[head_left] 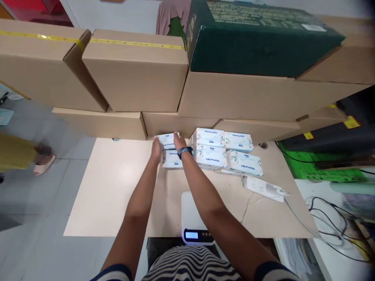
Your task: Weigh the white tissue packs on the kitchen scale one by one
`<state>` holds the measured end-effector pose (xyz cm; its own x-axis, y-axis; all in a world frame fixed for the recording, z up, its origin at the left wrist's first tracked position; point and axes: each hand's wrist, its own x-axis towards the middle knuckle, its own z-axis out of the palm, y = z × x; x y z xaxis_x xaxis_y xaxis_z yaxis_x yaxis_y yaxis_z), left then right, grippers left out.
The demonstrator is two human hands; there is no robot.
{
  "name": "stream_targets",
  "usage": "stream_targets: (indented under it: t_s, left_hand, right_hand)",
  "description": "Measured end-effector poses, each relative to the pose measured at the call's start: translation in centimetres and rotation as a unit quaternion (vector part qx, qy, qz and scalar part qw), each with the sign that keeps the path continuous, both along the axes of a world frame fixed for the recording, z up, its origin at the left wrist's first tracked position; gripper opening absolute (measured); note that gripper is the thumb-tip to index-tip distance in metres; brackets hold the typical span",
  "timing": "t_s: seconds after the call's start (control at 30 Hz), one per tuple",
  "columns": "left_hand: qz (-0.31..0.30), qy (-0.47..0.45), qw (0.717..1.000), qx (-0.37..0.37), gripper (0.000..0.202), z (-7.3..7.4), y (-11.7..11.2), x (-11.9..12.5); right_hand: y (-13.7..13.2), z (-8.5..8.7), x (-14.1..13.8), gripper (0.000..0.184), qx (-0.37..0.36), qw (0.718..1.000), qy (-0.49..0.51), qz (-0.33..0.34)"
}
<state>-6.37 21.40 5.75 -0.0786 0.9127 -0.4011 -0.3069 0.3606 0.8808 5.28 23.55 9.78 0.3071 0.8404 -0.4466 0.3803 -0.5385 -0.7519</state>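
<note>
Between my two hands is a white and light-blue tissue pack (166,141) at the back of the table. My left hand (156,147) presses on its left end, and my right hand (178,141), with a dark watch at the wrist, grips its right end. Another tissue pack (172,159) lies just in front of it, close under my right wrist. To the right stand stacks of like packs, among them a front pack (211,156) and a farther right pack (245,162). My fingers are partly hidden behind the held pack.
Cardboard boxes (137,74) form a wall behind the table (117,187), with a dark green box (258,47) on top. A white scale (190,210) with a lit display sits near the front edge. A power strip (262,187) trails its cable rightward. At left, a person's foot (44,164) shows.
</note>
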Motion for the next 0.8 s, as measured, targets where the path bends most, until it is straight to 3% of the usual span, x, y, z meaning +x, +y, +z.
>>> stream_targets:
  t_s: [0.1, 0.17, 0.23, 0.3, 0.4, 0.43, 0.47, 0.57, 0.63, 0.7, 0.8]
  left_hand:
    - [0.036, -0.008, 0.999, 0.004, 0.072, 2.3, -1.2, -0.7]
    - [0.05, -0.014, 0.998, 0.044, 0.066, 4.8, -3.7, -1.4]
    - [0.064, -0.019, 0.992, 0.109, 0.062, 7.9, -7.8, -2.4]
    - [0.072, -0.013, 0.986, 0.152, 0.06, 10.9, -13.2, -3.3]
    - [0.112, -0.008, 0.979, 0.169, 0.057, 13.5, -21.2, -3.9]
    - [0.113, -0.005, 0.981, 0.157, 0.059, 13.6, -23.4, -3.8]
    - [0.11, -0.008, 0.983, 0.144, 0.062, 13.2, -25.2, -3.4]
    - [0.028, -0.039, 0.994, 0.096, 0.07, 10.0, -28.3, -1.4]
    - [-0.06, -0.054, 0.993, 0.089, 0.072, 7.1, -29.1, -0.1]
    - [-0.137, -0.046, 0.984, 0.101, 0.075, 4.5, -29.5, 0.8]
    - [-0.214, -0.005, 0.97, 0.116, 0.076, 1.4, -30.0, 1.7]
  right_hand:
    - [-1.0, 2.8, -1.3, 0.088, 0.034, 0.999, 0.004, 0.017]
    - [-3.3, 5.0, -1.5, 0.08, 0.065, 0.997, 0.014, 0.026]
    - [-7.2, 7.0, -0.5, 0.07, 0.115, 0.992, 0.041, 0.046]
    - [-12.6, 8.4, 1.8, 0.063, 0.22, 0.967, 0.082, 0.097]
    - [-21.5, 8.6, 6.2, 0.056, 0.405, 0.888, 0.055, 0.212]
    - [-24.1, 8.0, 7.7, 0.069, 0.452, 0.856, 0.023, 0.249]
    - [-26.3, 7.2, 9.2, 0.081, 0.468, 0.845, -0.009, 0.26]
    - [-30.7, 3.1, 13.1, 0.104, 0.431, 0.865, -0.103, 0.237]
    - [-32.6, 0.0, 15.4, 0.105, 0.413, 0.87, -0.156, 0.219]
    - [-34.3, -2.8, 17.4, 0.102, 0.436, 0.853, -0.196, 0.212]
    - [-36.8, -5.8, 19.5, 0.099, 0.445, 0.852, -0.22, 0.169]
